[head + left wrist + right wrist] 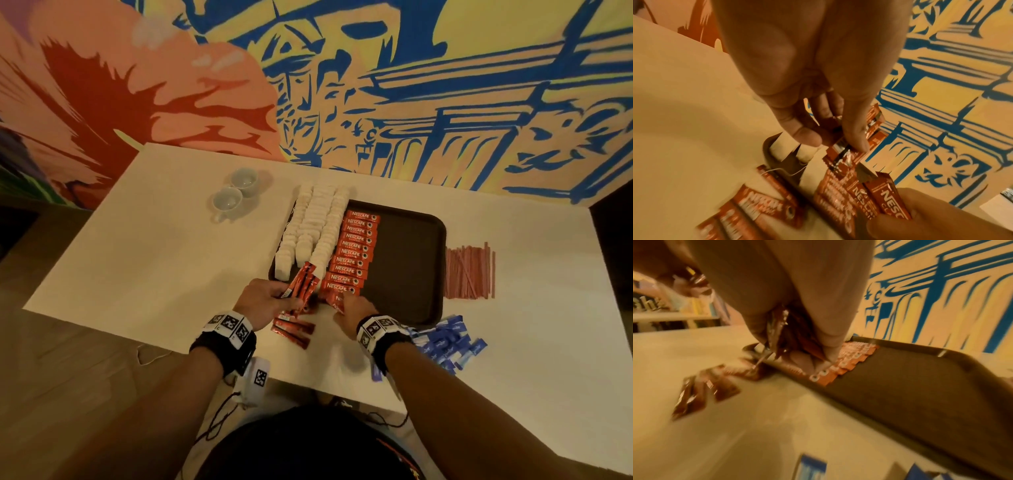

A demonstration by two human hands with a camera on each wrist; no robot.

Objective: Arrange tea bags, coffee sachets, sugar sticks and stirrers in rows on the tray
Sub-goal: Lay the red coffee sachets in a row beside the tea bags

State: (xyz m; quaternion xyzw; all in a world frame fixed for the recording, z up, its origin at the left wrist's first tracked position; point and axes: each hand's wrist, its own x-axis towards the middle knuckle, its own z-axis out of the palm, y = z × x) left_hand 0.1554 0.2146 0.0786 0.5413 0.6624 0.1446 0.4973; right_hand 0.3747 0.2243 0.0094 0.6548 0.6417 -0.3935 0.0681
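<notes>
A dark brown tray [411, 267] carries rows of white tea bags [315, 222] along its left side, with a row of red coffee sachets [356, 246] beside them. My left hand [287, 296] grips a fanned bundle of coffee sachets [303, 281] over the tray's near left corner; its fingertips [859, 144] pinch the bundle [840, 149]. My right hand [346, 301] pinches one coffee sachet [892, 204] at the near end of the sachet row [851, 356]. Red stirrers [469, 270] and blue sugar sticks [445, 342] lie on the table right of the tray.
A few loose coffee sachets [294, 332] lie on the white table below my hands. Two pale cups [236, 192] stand at the back left. The tray's right half [900, 386] is bare. A painted wall rises behind the table.
</notes>
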